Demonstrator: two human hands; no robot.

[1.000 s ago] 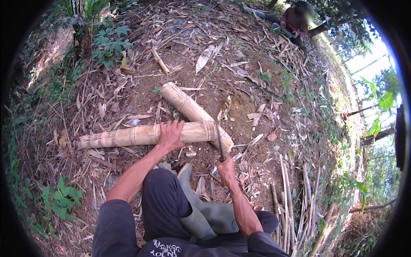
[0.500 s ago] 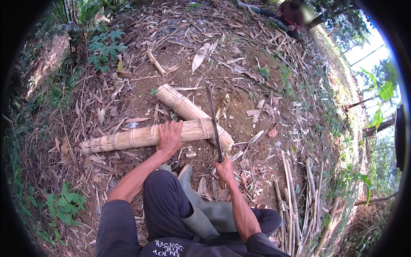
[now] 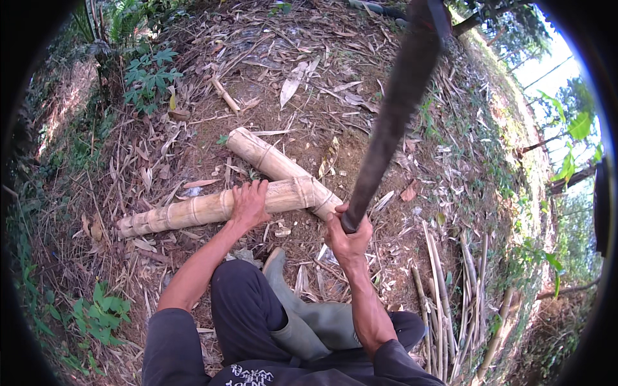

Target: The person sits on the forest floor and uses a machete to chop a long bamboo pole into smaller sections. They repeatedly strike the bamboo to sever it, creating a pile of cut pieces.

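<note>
A thick, pale bamboo piece lies nearly level across the ground, its right end resting on a second bamboo piece set aslant beneath it. My left hand is wrapped over the upper piece, right of its middle. My right hand grips a machete by its handle, and the handle is mostly hidden in the fist. The long dark blade is raised toward the camera, slanting up and right, slightly blurred, and apart from the bamboo.
Dry leaves and chips cover the brown soil. Several thin poles lie at the lower right. My rubber boots are close below the bamboo. Green plants grow at the left. A short stick lies beyond the bamboo.
My right hand has lifted the machete off the bamboo's right end, swinging its blade up toward the camera. My left hand keeps its hold on the upper bamboo piece.
</note>
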